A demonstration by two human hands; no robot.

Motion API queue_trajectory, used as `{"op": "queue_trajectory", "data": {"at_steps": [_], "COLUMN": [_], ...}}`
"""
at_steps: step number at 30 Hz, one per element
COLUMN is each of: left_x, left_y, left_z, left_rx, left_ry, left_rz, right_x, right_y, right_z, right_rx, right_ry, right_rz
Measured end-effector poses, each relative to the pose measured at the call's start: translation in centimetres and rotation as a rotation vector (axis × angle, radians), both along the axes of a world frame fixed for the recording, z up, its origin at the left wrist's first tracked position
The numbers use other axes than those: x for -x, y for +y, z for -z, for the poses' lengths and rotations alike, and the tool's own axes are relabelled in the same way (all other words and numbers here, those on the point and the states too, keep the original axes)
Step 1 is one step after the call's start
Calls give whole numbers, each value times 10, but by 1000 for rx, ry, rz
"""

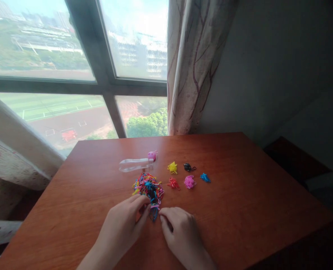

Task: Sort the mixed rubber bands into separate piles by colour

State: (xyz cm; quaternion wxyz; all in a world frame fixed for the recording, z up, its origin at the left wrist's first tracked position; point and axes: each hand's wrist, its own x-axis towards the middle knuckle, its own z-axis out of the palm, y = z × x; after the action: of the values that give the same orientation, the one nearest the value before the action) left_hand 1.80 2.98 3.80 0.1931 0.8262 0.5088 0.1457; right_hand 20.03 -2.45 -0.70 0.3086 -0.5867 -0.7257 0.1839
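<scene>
A mixed heap of small colourful rubber bands lies on the wooden table, with a few dark and blue bands trailing from its near side. My left hand rests at the heap's near left edge, thumb and index finger brought together against the bands. To the right of the trailing bands, my right hand has its fingers curled and thumb close to the index finger. Between the fingertips of both hands lies a pink rubber band. What either hand pinches is too small to make out.
Beyond the heap lies a clear plastic bottle with a pink cap. Sorted bands form yellow, black, red, pink and blue piles. A window and curtain stand behind the table.
</scene>
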Motion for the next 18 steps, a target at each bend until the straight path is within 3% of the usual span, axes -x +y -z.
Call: {"op": "queue_trajectory", "data": {"at_steps": [7,18], "left_x": [21,17], "left_y": [-21,-22], "left_z": [29,28], "left_rx": [27,67], "left_ry": [-97,-62], "left_rz": [2,-7], "right_x": [6,13], "right_y": [3,3], "right_z": [0,-1], "right_rx": [21,22], "right_ry": [-34,-42], "right_rz": [11,-5]}}
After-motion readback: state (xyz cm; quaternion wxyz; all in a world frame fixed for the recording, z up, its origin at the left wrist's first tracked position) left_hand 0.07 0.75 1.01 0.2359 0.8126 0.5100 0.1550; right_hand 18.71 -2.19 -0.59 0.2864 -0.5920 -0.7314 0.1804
